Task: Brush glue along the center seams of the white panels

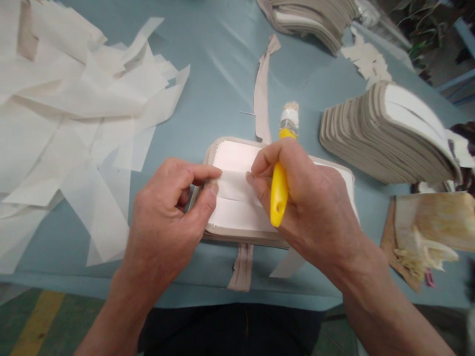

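On blue table (215, 89), above green floor (17, 319): gripping brush (279, 190) in right hand (306, 195), touching white strip (234, 185) with left hand (163, 210); can't confirm pinch.

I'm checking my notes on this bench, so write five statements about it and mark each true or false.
1. The right hand holds a yellow brush. True.
2. The brush points bristles-first toward the person. False: its bristles point away.
3. The left hand is at one end of a white strip. True.
4. The big paper pile lies right of both hands. False: the pile is on their left.
5. A stack stands right of the brush. True.
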`<state>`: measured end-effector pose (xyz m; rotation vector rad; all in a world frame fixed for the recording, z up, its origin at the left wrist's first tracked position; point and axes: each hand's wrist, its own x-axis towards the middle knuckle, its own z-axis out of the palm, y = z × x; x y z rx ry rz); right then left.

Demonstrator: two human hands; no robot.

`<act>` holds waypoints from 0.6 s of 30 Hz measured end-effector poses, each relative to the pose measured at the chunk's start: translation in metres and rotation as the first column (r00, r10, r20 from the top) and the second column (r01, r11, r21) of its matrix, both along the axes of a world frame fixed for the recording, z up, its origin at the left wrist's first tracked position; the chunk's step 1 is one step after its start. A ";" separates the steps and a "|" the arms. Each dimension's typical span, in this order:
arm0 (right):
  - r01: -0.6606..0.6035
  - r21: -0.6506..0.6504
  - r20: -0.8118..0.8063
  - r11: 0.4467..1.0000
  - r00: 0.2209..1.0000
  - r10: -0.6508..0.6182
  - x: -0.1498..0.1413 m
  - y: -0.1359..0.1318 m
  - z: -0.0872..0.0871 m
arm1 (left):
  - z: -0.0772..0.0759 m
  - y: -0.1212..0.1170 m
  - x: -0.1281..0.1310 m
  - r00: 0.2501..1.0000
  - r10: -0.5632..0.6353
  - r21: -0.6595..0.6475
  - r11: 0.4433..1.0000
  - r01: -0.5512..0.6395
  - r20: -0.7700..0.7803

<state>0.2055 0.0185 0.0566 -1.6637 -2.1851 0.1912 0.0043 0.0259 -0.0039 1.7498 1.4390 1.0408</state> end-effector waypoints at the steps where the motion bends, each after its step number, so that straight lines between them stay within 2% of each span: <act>1: -0.003 -0.003 0.021 1.000 1.000 0.003 0.001 -0.001 0.003 | 0.000 0.000 0.000 1.000 0.008 -0.010 1.000 -0.008 0.005; 8: 0.043 -0.017 0.101 0.999 0.994 -0.041 0.032 -0.014 0.019 | 0.000 0.000 0.003 0.997 0.059 -0.114 0.992 -0.054 0.043; 13: 0.136 0.031 0.061 0.990 0.989 -0.137 0.067 -0.020 0.014 | -0.001 -0.002 0.005 0.994 0.108 -0.113 0.988 -0.106 0.012; 18: 0.201 0.070 0.068 0.977 0.976 -0.206 0.087 -0.027 0.007 | 0.004 -0.005 0.006 0.990 0.132 -0.090 0.987 -0.136 -0.043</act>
